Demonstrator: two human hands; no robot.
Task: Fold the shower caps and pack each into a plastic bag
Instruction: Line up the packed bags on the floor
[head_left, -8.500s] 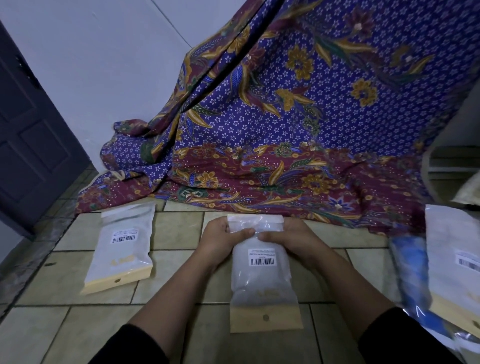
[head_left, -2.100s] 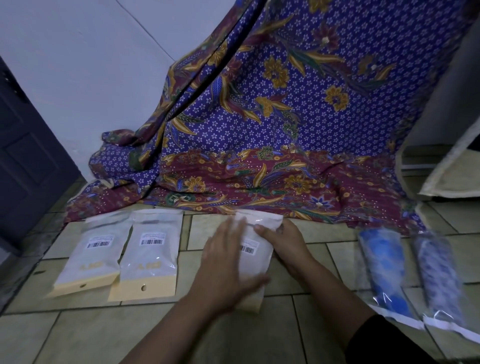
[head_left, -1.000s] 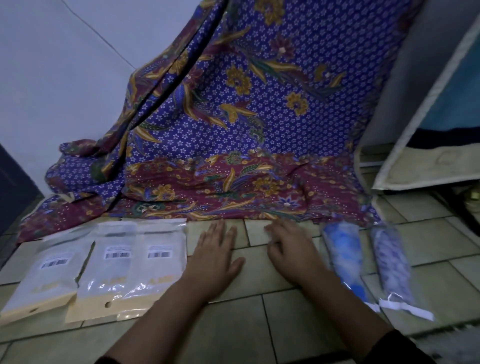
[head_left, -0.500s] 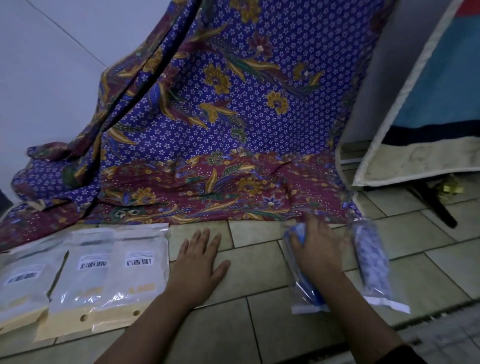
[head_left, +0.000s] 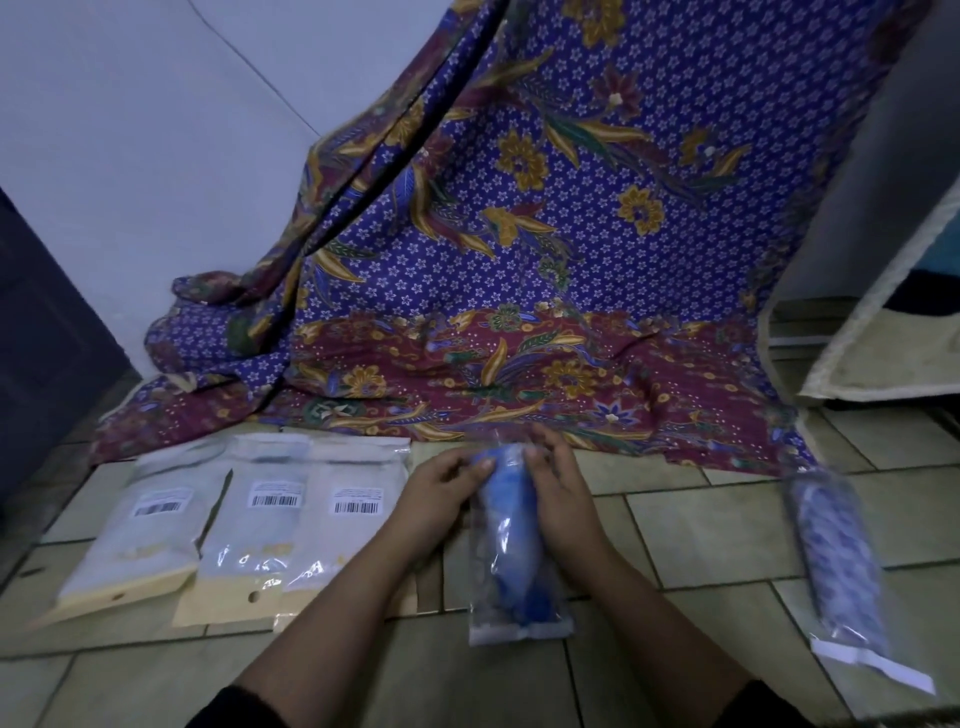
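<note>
Three packs (head_left: 270, 525) beside gripped blue bag (head_left: 511, 566) — cloth (head_left: 545, 270) behind.

The tiled floor (head_left: 701, 530) bears three labelled packets (head_left: 270, 525), a blurred, seemingly patterned bag (head_left: 836, 561), and batik cloth (head_left: 519, 364).

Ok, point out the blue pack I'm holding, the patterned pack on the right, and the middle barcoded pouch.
blue pack (head_left: 511, 545): head view, its blue middle.
patterned pack (head_left: 836, 561): head view, its mid-body.
middle barcoded pouch (head_left: 265, 535): head view, below its label.
</note>
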